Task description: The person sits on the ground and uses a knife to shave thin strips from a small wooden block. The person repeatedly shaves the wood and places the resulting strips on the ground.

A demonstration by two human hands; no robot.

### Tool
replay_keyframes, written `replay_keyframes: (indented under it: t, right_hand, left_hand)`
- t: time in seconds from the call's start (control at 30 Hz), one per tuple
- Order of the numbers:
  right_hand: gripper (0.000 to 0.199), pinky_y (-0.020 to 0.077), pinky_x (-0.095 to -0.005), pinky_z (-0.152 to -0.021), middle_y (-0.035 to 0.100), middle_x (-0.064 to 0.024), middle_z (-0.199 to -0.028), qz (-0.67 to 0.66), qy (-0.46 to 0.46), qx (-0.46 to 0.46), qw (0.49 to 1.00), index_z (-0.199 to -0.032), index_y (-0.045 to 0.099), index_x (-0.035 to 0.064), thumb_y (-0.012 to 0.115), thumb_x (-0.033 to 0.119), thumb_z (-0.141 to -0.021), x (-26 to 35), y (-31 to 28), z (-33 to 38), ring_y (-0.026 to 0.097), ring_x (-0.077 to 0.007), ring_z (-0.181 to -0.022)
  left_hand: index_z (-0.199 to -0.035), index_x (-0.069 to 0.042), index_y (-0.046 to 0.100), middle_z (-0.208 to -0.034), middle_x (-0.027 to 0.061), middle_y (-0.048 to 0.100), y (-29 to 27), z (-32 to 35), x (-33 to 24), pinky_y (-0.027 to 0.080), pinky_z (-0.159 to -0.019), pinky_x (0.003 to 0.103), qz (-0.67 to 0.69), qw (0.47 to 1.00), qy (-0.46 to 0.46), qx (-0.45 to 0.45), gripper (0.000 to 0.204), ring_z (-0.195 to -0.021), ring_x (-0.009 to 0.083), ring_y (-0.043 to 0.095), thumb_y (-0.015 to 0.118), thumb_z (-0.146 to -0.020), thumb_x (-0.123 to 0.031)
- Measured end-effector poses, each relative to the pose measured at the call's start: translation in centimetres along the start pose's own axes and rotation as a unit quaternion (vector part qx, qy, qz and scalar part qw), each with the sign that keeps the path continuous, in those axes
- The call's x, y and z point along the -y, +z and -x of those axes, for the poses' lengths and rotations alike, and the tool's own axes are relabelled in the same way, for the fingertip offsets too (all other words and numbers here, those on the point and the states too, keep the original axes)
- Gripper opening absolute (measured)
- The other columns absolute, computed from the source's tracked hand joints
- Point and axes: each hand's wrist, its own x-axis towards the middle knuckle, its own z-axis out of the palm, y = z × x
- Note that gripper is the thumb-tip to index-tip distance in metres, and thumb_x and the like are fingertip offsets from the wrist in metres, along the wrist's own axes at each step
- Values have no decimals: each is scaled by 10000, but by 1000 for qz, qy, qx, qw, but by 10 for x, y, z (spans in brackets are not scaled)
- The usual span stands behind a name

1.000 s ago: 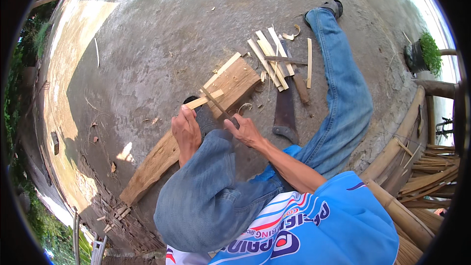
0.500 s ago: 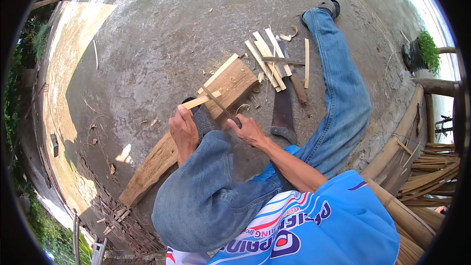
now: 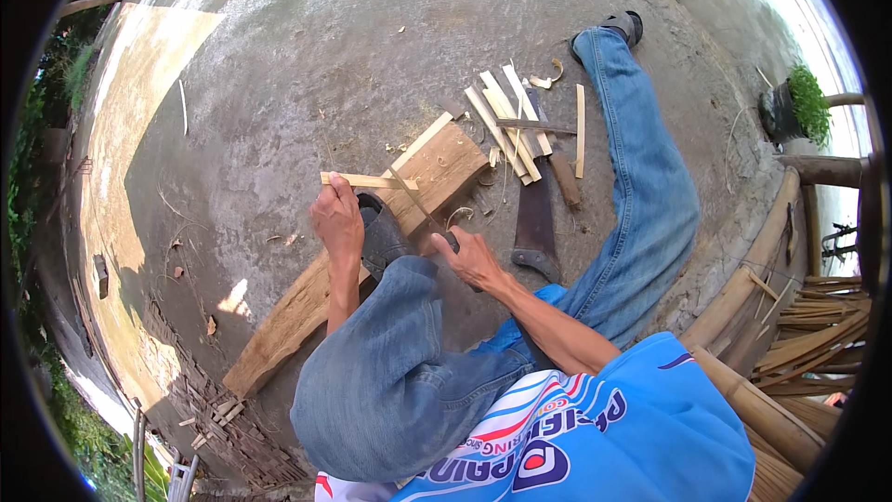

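**Wood strip point(image 3: 367, 180) in left grip point(image 3: 336, 223), lying nearly crosswise; knife point(image 3: 415, 199) across its right end**

Strip position: at the fingertips of the left grip, ahead of the knuckles. The long axis runs almost straight left to right. The short end projects just left of the fingers; the long end points right, dips slightly toward the person, and overlaps the near-left corner of the timber point(image 3: 439, 170).

Left grip: pinching the strip. Right grip point(image 3: 469, 258): clenched around the knife handle. The blade extends forward and left from the right grip and crosses the strip near its right end.

Surroundings: the shoe point(image 3: 384, 240) is between the two grips. A bundle of pale strips point(image 3: 483, 116) lies on the floor point(image 3: 307, 65), forward and right of the right grip. A broad blade point(image 3: 534, 218) lies just right of the same grip.

Change from the frame one second ago: the strip then sloped forward to the right; it is now close to level. The left grip has shifted forward and slightly left, and the strip's left end now shows beyond the fingers. The right grip remains on the knife handle.
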Motion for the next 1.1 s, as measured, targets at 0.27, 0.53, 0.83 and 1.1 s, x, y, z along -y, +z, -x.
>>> replay_keyframes:
  t: [0.27, 0.53, 0.83, 1.1]
  right_hand:
    - [576, 523, -464, -683, 721, -257, -845, -4, -24, -7, 1000, -900, 616, -41, 572, 524, -1007, -12, 13, 0, 671, -400, -682]
    - [626, 508, -336, -571, 665, -82, -724, -130, 76, 70, 986, -978, 641, -20, 498, 587, -1031, -24, 2, -7, 632, -163, -558]
    - [548, 459, -335, -560, 609, -59, -641, -124, 85, 24, 988, -943, 681, -4, 597, 535, -988, -45, 4, -20, 571, -152, -571]
    - [347, 535, -406, -713, 735, -180, -835, -72, -77, -88, 991, -964, 698, -16, 749, 321, -895, 33, -42, -19, 727, -313, -789]
  left_hand:
    - [-722, 27, 621, -578, 175, 608, 8, 18, -2, 459, -665, 508, -74, 995, 59, -27, 514, -562, 394, 607, 428, -1085, -282]
    - [-834, 20, 646, -720, 194, 673, 43, 12, 0, 498, -790, 487, -19, 998, 14, 58, 413, -732, 369, 668, 503, -1072, -286]
    - [-1156, -3, 395, -1079, 192, 637, 49, -8, 10, 698, -681, 418, 436, 855, -184, 211, 263, -940, 362, 741, 399, -1112, -263]
    - [-1335, -1, 423, -1022, 168, 647, -13, 11, -19, 688, -654, 402, 500, 780, -225, 302, 323, -867, 338, 748, 496, -1083, -191]
